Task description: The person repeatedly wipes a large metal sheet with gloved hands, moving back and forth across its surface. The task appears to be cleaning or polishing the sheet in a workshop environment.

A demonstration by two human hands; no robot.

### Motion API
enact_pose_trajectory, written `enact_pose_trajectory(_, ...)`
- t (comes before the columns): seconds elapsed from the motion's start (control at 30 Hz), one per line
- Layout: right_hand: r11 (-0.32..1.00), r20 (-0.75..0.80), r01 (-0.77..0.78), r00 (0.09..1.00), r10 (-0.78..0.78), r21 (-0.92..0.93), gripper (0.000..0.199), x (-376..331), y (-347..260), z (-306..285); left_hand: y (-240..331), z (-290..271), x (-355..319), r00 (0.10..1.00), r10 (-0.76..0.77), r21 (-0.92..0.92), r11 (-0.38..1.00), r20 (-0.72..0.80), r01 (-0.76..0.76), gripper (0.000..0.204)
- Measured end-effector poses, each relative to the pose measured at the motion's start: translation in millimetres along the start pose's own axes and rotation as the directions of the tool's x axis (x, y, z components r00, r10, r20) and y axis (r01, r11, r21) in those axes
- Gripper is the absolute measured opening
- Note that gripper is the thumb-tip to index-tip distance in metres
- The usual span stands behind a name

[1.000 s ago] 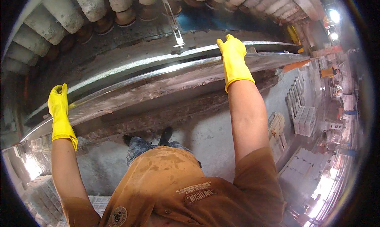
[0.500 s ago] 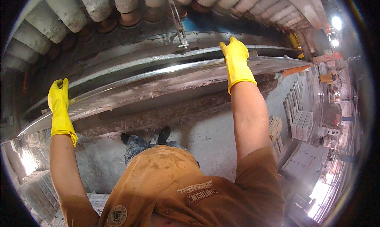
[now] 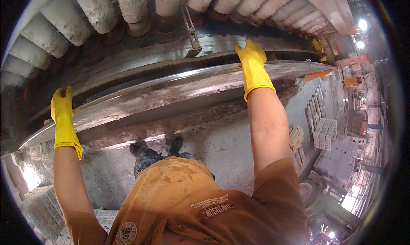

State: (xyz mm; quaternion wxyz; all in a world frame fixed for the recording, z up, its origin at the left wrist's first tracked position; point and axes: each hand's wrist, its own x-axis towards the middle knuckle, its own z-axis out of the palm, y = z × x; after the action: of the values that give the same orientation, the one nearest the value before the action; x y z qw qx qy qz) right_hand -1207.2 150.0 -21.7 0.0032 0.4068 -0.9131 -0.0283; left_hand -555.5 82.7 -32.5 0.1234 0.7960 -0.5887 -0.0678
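Yellow rubber gloves cover both my hands. My left hand is at the far left with its fingers curled at the edge of a long dark strip. Farther right, my right hand bends its fingers over the same strip; its fingertips are partly hidden. On the near side of the strip runs a long shiny-rimmed ledge, gently curved in this view, with a rough, dirty front face. My forearms reach over it. Between my hands, a metal bracket hangs down close to the strip.
A row of thick, pale-coated cylinders lines the far side above the strip. My boots stand on the grey floor below the ledge. White crates and wooden pallets are at the right. Another person in orange is far off.
The strip's edge has turned from pale grey to dark, and the bracket's lower end has tilted. The blue patch behind it has mostly gone. My hands have barely moved.
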Motion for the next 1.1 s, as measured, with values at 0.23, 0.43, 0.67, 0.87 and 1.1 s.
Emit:
enact_pose_trajectory(0.23,1.0,0.069,-0.01,0.998,0.009,0.016,0.073,-4.8,-3.5,-12.4,-2.3,-0.9,1.2,1.0,0.017,-0.011,1.0,-0.001,-0.017,0.053)
enact_pose_trajectory(0.43,1.0,-0.027,0.006,1.0,-0.006,0.002,0.06,-2.8,-1.0,-5.1,-1.9,-1.8,2.6,1.0,0.01,-0.025,1.0,0.004,-0.01,0.053)
enact_pose_trajectory(0.67,0.999,0.06,-0.022,0.998,0.021,0.024,0.067,-1.8,-3.7,-15.5,4.1,-6.4,1.9,0.999,-0.015,-0.031,0.999,0.032,0.016,0.054)
enact_pose_trajectory(0.87,0.998,0.08,-0.045,0.996,0.042,0.033,0.071,-7.0,-6.5,-15.0,2.4,-3.0,-1.8,1.0,-0.012,-0.009,1.0,0.009,0.012,0.055)
enact_pose_trajectory(1.1,0.999,0.038,-0.022,0.999,0.02,0.044,0.069,-3.8,-1.7,-5.9,-7.1,3.5,3.5,1.0,-0.006,-0.014,1.0,0.009,0.006,0.054)
